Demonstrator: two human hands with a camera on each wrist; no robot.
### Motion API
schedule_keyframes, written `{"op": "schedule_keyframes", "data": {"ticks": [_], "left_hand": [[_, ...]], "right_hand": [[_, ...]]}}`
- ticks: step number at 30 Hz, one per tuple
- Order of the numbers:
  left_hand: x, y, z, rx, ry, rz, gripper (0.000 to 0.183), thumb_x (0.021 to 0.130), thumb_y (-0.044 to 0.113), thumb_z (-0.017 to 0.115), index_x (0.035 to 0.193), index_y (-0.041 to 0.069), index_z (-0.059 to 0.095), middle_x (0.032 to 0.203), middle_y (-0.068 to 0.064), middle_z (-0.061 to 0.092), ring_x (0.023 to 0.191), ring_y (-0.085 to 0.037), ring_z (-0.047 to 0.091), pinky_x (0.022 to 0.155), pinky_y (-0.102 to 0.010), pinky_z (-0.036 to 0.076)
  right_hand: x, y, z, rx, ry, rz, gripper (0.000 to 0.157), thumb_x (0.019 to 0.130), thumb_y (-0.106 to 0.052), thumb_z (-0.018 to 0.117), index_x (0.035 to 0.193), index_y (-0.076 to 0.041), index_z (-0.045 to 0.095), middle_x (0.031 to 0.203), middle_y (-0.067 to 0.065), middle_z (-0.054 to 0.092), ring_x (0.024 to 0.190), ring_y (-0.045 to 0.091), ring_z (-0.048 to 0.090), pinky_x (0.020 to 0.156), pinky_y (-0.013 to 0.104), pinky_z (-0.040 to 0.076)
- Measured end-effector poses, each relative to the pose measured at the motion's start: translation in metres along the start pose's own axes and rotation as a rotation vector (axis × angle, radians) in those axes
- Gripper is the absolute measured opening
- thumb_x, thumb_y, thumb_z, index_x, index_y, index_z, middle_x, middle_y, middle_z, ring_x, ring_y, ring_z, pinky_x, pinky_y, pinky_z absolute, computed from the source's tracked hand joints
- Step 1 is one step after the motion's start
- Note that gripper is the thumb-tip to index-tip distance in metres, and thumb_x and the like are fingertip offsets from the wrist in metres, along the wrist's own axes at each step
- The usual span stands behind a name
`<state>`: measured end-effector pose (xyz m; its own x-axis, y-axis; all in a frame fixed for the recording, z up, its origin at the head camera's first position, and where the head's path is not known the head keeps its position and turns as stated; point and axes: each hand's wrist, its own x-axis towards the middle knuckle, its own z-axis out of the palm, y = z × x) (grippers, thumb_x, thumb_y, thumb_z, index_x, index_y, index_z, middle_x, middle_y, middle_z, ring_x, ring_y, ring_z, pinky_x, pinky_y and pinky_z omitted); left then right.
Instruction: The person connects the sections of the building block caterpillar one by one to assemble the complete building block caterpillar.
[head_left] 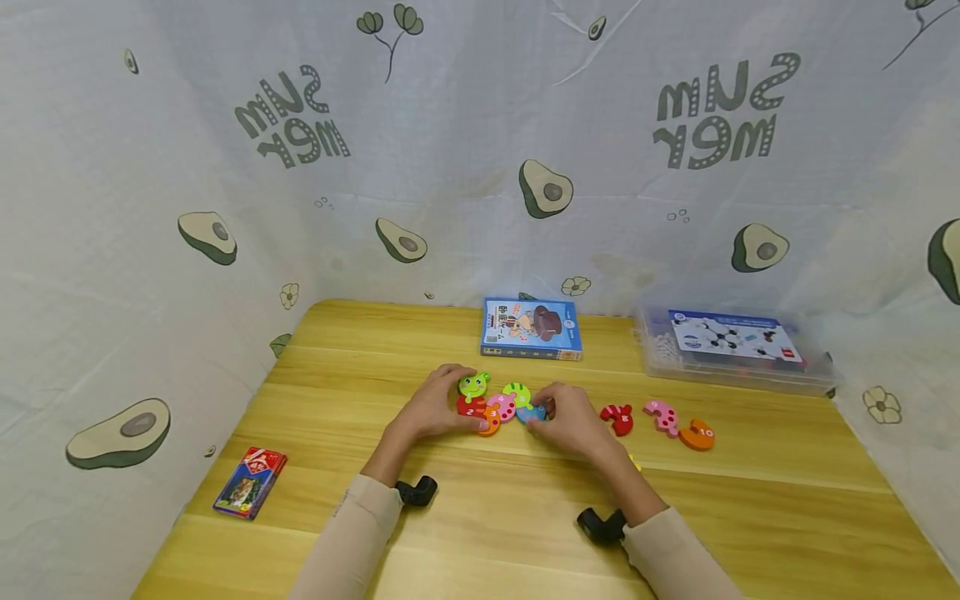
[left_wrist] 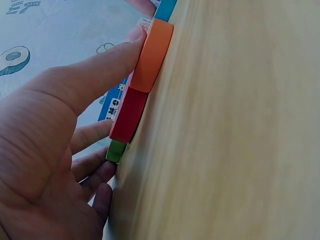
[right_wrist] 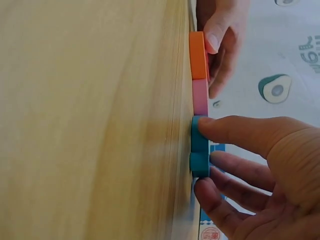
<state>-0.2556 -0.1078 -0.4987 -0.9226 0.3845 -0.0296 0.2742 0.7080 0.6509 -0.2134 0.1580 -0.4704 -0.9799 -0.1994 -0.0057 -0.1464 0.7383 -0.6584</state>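
A curved row of caterpillar puzzle pieces lies on the table, starting at a green head piece (head_left: 473, 385) with a smiling face. After it come a red piece (head_left: 472, 407), an orange piece (head_left: 490, 420), a pink piece (head_left: 501, 407), a green striped piece (head_left: 517, 393) and a blue piece (head_left: 532, 413). My left hand (head_left: 433, 405) holds the head end of the row, its thumb (left_wrist: 107, 70) on the orange piece and its fingers by the red and green ones. The right hand (head_left: 572, 421) pinches the blue piece between thumb and fingers. That piece touches the row.
Right of my right hand lie a red striped piece (head_left: 617, 419), a pink piece (head_left: 662, 417) and an orange piece (head_left: 697, 435). A yellow bit (head_left: 635, 462) shows beside the right forearm. Behind stand a blue box (head_left: 531, 328) and a clear plastic case (head_left: 735, 346). A card pack (head_left: 251, 482) lies left.
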Motion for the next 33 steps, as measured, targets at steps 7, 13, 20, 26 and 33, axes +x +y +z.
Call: {"op": "schedule_keyframes", "data": {"ticks": [7, 13, 20, 26, 33], "left_hand": [[-0.001, 0.005, -0.002, 0.027, -0.002, 0.010, 0.095, 0.072, 0.060, 0.087, 0.151, 0.021, 0.050, 0.159, -0.007, 0.043, 0.147, -0.033, 0.041, 0.117, -0.058, 0.040], [-0.001, 0.009, -0.001, 0.046, -0.012, -0.012, 0.098, 0.071, 0.059, 0.088, 0.153, 0.022, 0.048, 0.160, -0.006, 0.041, 0.147, -0.032, 0.040, 0.117, -0.056, 0.041], [-0.002, 0.010, -0.001, 0.045, -0.014, -0.031, 0.098, 0.070, 0.058, 0.089, 0.153, 0.024, 0.049, 0.159, -0.004, 0.042, 0.147, -0.032, 0.040, 0.118, -0.057, 0.041], [-0.004, 0.009, -0.001, 0.041, -0.014, -0.035, 0.098, 0.070, 0.058, 0.090, 0.153, 0.024, 0.049, 0.159, -0.005, 0.042, 0.147, -0.033, 0.040, 0.118, -0.057, 0.041], [-0.004, 0.008, 0.000, 0.037, -0.010, -0.031, 0.099, 0.070, 0.059, 0.089, 0.153, 0.025, 0.048, 0.160, -0.003, 0.041, 0.147, -0.032, 0.040, 0.117, -0.058, 0.041]], "right_hand": [[-0.002, 0.003, -0.001, 0.014, -0.014, 0.015, 0.034, 0.083, -0.017, 0.086, 0.112, -0.003, 0.075, 0.102, 0.007, 0.068, 0.086, 0.019, 0.056, 0.079, 0.032, 0.053], [-0.007, 0.006, -0.010, 0.030, -0.004, 0.039, 0.040, 0.085, -0.024, 0.086, 0.118, -0.007, 0.073, 0.109, 0.007, 0.071, 0.091, 0.020, 0.060, 0.085, 0.036, 0.057], [-0.017, 0.022, -0.026, -0.038, 0.057, -0.007, 0.041, 0.085, -0.024, 0.085, 0.119, -0.005, 0.073, 0.107, 0.010, 0.070, 0.091, 0.023, 0.060, 0.083, 0.037, 0.056], [-0.029, 0.040, -0.044, -0.056, 0.083, -0.035, 0.040, 0.086, -0.025, 0.085, 0.118, -0.003, 0.073, 0.101, 0.012, 0.069, 0.085, 0.022, 0.060, 0.076, 0.034, 0.054], [-0.038, 0.061, -0.060, -0.099, 0.079, -0.001, 0.044, 0.088, -0.030, 0.083, 0.123, -0.007, 0.071, 0.104, 0.008, 0.070, 0.084, 0.020, 0.058, 0.073, 0.030, 0.052]]}}
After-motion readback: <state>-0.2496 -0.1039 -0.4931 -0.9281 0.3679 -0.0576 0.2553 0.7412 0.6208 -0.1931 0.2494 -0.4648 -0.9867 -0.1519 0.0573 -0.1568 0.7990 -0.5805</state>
